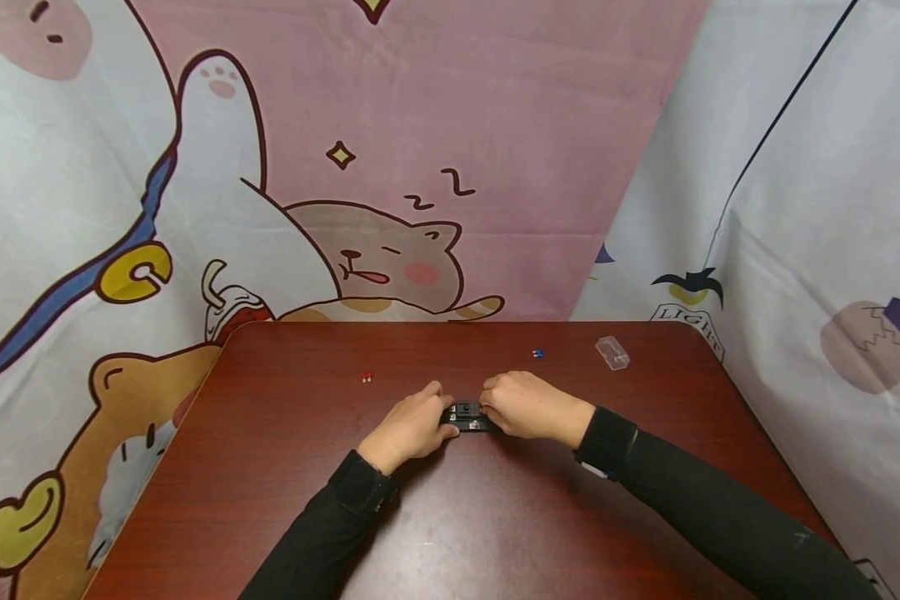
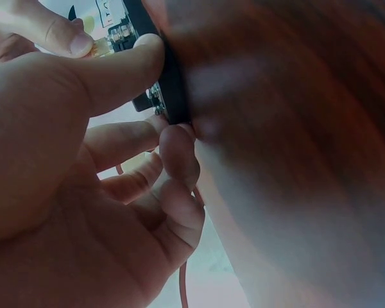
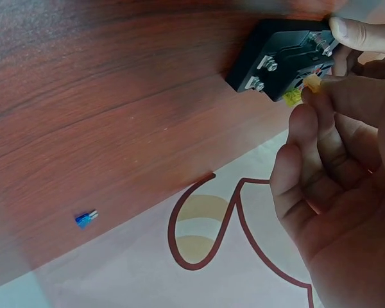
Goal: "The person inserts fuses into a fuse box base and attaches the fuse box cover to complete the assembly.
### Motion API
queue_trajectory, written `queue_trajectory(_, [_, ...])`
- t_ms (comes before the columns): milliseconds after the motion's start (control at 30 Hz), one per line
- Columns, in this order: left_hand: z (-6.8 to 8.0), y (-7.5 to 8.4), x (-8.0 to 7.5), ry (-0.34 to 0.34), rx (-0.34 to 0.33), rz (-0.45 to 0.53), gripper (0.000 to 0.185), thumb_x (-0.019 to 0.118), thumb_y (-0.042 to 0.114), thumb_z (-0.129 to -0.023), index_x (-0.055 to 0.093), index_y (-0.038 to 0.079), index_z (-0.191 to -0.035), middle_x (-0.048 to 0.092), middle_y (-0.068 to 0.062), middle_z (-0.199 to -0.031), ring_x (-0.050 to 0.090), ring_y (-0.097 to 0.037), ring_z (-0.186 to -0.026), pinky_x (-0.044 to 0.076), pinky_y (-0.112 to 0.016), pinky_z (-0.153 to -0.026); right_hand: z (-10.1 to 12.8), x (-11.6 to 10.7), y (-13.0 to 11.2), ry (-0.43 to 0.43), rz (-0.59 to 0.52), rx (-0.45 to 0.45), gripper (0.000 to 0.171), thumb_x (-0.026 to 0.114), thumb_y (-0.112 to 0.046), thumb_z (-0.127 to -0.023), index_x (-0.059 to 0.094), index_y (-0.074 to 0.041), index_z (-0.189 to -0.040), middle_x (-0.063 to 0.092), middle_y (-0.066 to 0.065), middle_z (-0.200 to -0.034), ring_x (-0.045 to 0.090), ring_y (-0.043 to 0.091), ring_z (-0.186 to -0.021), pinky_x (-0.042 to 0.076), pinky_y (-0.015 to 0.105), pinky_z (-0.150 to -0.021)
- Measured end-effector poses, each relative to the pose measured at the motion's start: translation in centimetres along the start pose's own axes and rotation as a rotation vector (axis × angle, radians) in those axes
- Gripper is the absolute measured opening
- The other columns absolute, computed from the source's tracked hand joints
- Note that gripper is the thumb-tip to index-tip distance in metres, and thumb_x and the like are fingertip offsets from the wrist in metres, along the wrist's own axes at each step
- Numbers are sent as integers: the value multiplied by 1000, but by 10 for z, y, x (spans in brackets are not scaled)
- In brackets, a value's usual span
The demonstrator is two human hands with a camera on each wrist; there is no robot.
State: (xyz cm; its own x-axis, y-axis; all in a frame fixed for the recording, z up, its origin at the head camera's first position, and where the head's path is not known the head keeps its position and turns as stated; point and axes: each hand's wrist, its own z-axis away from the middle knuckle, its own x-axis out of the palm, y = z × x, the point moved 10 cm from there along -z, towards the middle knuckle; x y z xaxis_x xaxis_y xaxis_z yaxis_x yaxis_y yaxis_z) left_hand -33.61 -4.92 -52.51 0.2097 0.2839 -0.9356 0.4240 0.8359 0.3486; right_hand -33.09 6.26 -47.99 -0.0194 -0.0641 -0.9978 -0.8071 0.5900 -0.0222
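A small black fuse block (image 1: 474, 424) with metal screw terminals lies on the table between my hands. My left hand (image 1: 411, 423) grips its left end, thumb at the near side and fingers at the far side. My right hand (image 1: 531, 406) is over the block's right end and partly hides it. Between that hand's thumb and fingertips is an amber blade fuse (image 3: 312, 82), pinched right at the block. A bright yellow fuse (image 3: 292, 97) shows beside it at the block's edge. Behind the hands lie a red blade fuse (image 1: 367, 377) and a blue blade fuse (image 1: 537, 353).
A clear plastic case (image 1: 612, 352) lies at the back right of the brown table (image 1: 285, 492). Behind the table's far edge hangs a cartoon-printed cloth (image 1: 525, 150).
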Motion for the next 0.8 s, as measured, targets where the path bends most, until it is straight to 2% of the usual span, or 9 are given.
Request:
queue_trajectory(167, [0,0,0,1,2,-3,48,84,37,-100,73,12,-140,61,-4,-117,67,-22,-93,60,-45,-87,-1,0,0,-6,5,9,12,74,-19,-105,81,-13,-99,69,-3,-86,66,11,-76,60,38,-71])
queue_trajectory(400, [-1,0,1,-4,3,-4,50,83,37,-101,72,10,-142,62,-5,-119,66,-20,-93,59,-44,-87,-1,3,3,-26,-31,37,11,75,-18,-106,83,-12,-102,71,-3,-89,63,8,-75,59,36,-70])
queue_trajectory(667, [-1,1,0,19,34,-23,49,85,35,-99,74,8,-139,63,-7,-118,70,-25,-94,61,-46,-86,0,-1,4,20,-21,32,6,79,-17,-101,81,-14,-97,70,-4,-87,63,8,-75,59,34,-70])
queue_trajectory(800, [-1,1,0,12,29,-27,49,84,36,-100,74,9,-140,63,-6,-118,70,-25,-94,60,-46,-86,0,-1,3,23,-27,24,7,79,-16,-101,80,-15,-95,69,-4,-86,63,8,-75,59,34,-70])
